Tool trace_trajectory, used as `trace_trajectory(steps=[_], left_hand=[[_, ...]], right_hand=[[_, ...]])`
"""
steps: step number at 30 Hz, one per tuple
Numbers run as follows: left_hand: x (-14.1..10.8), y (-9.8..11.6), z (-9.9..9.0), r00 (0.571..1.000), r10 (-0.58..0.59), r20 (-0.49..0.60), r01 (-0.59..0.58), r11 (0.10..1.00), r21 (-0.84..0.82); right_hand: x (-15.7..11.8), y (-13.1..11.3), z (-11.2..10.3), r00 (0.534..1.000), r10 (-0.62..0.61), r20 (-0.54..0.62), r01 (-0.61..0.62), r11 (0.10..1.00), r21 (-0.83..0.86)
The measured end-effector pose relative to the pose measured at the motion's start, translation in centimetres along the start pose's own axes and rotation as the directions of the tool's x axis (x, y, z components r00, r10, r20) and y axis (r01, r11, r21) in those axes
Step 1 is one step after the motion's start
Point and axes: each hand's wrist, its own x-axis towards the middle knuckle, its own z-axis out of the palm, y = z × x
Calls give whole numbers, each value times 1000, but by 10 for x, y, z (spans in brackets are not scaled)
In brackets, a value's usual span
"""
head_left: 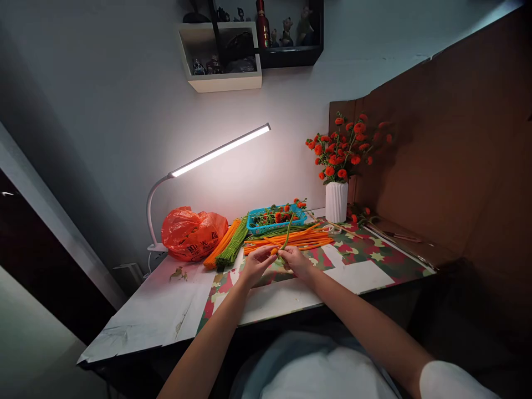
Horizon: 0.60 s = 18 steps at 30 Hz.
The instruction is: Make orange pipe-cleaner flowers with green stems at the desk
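Over the front part of the table, my two hands are close together at a small orange pipe-cleaner flower [274, 251]. My left hand [256, 262] is closed, its fingertips pinching the flower from the left. With thumb and fingers pressed together, my right hand [296, 260] grips a green pipe cleaner [287, 234] that rises from the flower and bends upward. Just behind my hands lie loose orange pipe cleaners [310, 238]. A blue basket [253, 226] holding red-orange flowers with green stems stands beyond them.
Left of the basket lie bundles of green pipe cleaners [233, 245] and orange pipe cleaners [222, 244], beside a red plastic bag [193, 235]. A desk lamp [220, 151] arches over the table. At the back right stand a white vase [336, 202] of flowers and a cardboard panel [436, 144]. Scissors [331, 228] lie near the vase.
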Motion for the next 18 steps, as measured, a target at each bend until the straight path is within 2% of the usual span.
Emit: trace_trajectory(steps=[4, 7, 10, 12, 14, 18], left_hand=[[0, 1, 0, 1000, 6, 22, -5, 1000, -18], [-2, 3, 2, 1000, -3, 27, 3, 1000, -5], [-3, 5, 5, 1000, 1, -3, 0, 999, 44], [-3, 7, 7, 1000, -11, -21, 13, 998, 65], [-4, 8, 7, 998, -67, -10, 67, 997, 28], [-4, 9, 6, 975, -213, 61, 219, 968, -122]], right_hand=[[-1, -3, -6, 972, 163, 170, -193, 965, 180], [-1, -2, -6, 965, 199, 171, -231, 953, 196], [-1, 0, -3, 989, 140, 42, -144, 980, 134], [-1, 1, -1, 997, 11, -80, -6, 998, 54], [-1, -1, 0, 981, -111, -159, 110, 994, -13], [-2, -4, 0, 974, -163, -159, 158, 986, -43]])
